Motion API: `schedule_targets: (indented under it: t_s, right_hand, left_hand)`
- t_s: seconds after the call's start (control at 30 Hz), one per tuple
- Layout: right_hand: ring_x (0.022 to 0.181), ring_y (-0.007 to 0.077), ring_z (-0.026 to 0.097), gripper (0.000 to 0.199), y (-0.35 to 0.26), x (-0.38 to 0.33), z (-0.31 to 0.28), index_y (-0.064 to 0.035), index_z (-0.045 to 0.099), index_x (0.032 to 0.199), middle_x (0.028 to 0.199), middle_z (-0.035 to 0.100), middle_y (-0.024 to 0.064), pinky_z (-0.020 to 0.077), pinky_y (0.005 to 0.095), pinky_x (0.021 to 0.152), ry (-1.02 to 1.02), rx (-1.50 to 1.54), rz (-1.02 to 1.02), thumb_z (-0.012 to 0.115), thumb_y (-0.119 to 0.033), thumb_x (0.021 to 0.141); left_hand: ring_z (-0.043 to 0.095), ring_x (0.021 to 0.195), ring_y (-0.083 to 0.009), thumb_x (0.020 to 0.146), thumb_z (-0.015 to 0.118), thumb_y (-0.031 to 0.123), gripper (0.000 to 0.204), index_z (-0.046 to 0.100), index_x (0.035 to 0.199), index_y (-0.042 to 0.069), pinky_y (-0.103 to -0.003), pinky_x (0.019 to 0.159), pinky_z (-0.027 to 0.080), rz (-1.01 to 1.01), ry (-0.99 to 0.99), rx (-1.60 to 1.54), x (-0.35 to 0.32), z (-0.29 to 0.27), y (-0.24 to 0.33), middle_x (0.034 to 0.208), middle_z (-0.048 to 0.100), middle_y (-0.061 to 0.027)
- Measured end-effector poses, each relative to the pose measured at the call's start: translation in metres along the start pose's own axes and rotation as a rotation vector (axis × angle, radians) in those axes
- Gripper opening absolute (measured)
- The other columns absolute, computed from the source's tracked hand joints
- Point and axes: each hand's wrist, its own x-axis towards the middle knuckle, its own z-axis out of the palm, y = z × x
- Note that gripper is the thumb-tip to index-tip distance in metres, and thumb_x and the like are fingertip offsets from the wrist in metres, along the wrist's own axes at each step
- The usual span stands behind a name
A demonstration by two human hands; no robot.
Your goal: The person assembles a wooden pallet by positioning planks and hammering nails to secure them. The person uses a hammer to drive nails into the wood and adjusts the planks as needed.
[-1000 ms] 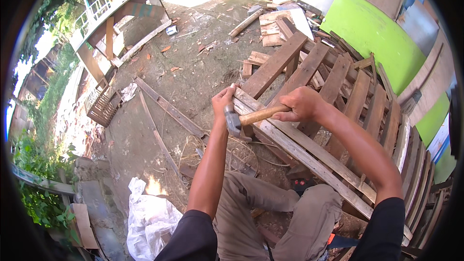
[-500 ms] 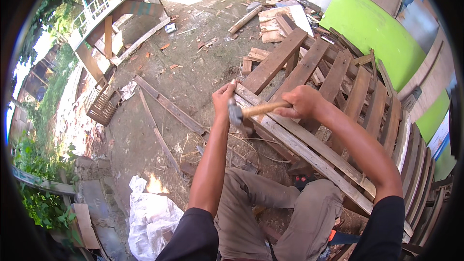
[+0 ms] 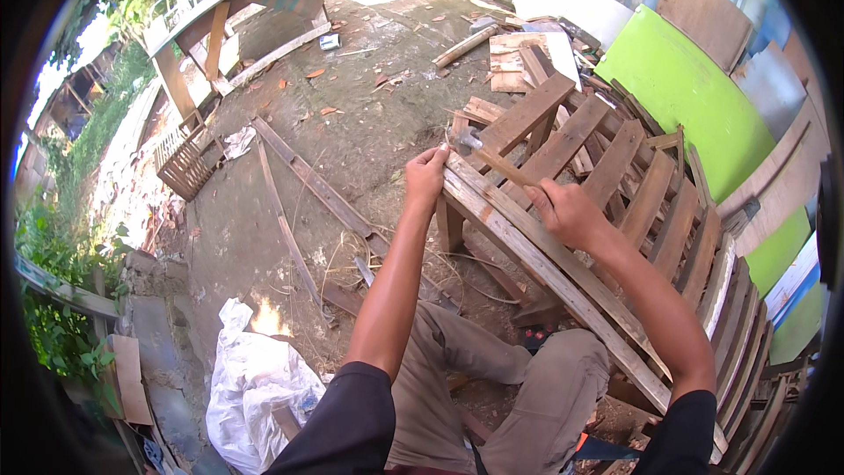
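While the right hand [image 3: 567, 215] is closed around the wooden handle of a hammer [image 3: 501, 164], the left hand [image 3: 426, 178] is narrow, its fingertips bunched at the near-left end of 2 weathered boards [image 3: 532, 266]; whether they grip the wood or pinch something small, I cannot tell. Taking the left hand as the dial's centre, with 12 o'clock straight up the view, the hammer head lies near its fingertips at about 1 o'clock, and I cannot judge how high it is above the wood. The boards run side by side from the fingertips toward 4 or 5 o'clock, along the near edge of a slatted wooden frame [image 3: 571, 136] that fans out between 2 and 4 o'clock. The step in hand looks like hammer work at the boards' end; a well-placed stroke would call for the left fingertips out of the head's path and the wood kept steady. Farther off, a bright green panel [image 3: 686, 88] leans at 2 o'clock, a white sack [image 3: 255, 396] lies at 7, a long narrow bar [image 3: 312, 180] and a slatted crate [image 3: 180, 167] lie at 9, and a tilted table-like structure [image 3: 216, 40] is at 10.
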Motion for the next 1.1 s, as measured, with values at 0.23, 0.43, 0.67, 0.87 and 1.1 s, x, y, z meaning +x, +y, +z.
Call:
schedule_targets:
  t_s: [0.23, 0.43, 0.67, 0.87, 1.1]
  right_hand:
    - [0.071, 0.0502, 0.065, 0.039, -0.017, -0.004, 0.011, 0.002, 0.054, 0.094, 0.069, 0.062, 0.0307, 0.0505, 0.0567, 0.063, -0.038, -0.093, -0.031, 0.05, -0.035, 0.107]
    - [0.069, 0.0503, 0.064, 0.038, -0.026, -0.005, 0.006, 0.0018, 0.053, 0.092, 0.068, 0.062, 0.0296, 0.0498, 0.0567, 0.06, 0.073, 0.021, -0.112, 0.051, -0.033, 0.106]
    - [0.067, 0.05, 0.064, 0.039, -0.024, -0.009, 0.018, 0.0017, 0.053, 0.094, 0.066, 0.062, 0.0295, 0.0496, 0.0566, 0.058, 0.115, 0.009, -0.135, 0.05, -0.035, 0.107]
    - [0.066, 0.0504, 0.064, 0.04, -0.019, -0.007, 0.017, 0.0021, 0.053, 0.094, 0.066, 0.062, 0.0294, 0.0487, 0.0561, 0.058, 0.03, -0.063, -0.05, 0.051, -0.036, 0.106]
    - [0.074, 0.0523, 0.063, 0.044, -0.045, -0.024, 0.008, 0.0042, 0.058, 0.095, 0.07, 0.062, 0.0311, 0.0474, 0.0566, 0.063, 0.093, 0.066, 0.051, 0.052, -0.038, 0.106]
  left_hand:
    - [0.061, 0.073, -0.0079, 0.094, 0.073, 0.022, 0.031, 0.077, 0.104, -0.007, -0.026, 0.068, 0.049, 0.042, 0.046, 0.044, 0.002, -0.006, -0.002, 0.086, 0.073, -0.0026]
    - [0.064, 0.073, -0.0097, 0.093, 0.065, 0.014, 0.026, 0.077, 0.104, -0.006, -0.026, 0.066, 0.049, 0.041, 0.035, 0.065, -0.001, -0.003, 0.006, 0.085, 0.073, -0.0049]
    - [0.063, 0.075, -0.0083, 0.093, 0.072, 0.021, 0.031, 0.077, 0.105, -0.007, -0.025, 0.069, 0.05, 0.052, -0.003, 0.044, 0.008, -0.012, -0.013, 0.087, 0.075, -0.0049]
    - [0.063, 0.075, -0.0082, 0.093, 0.072, 0.022, 0.031, 0.077, 0.105, -0.007, -0.025, 0.07, 0.05, 0.025, 0.042, 0.012, 0.004, -0.006, -0.009, 0.086, 0.074, -0.0039]
    - [0.066, 0.08, -0.0104, 0.095, 0.068, 0.019, 0.025, 0.078, 0.106, -0.002, -0.026, 0.074, 0.051, 0.083, -0.012, 0.019, -0.002, -0.005, 0.003, 0.092, 0.074, -0.0043]
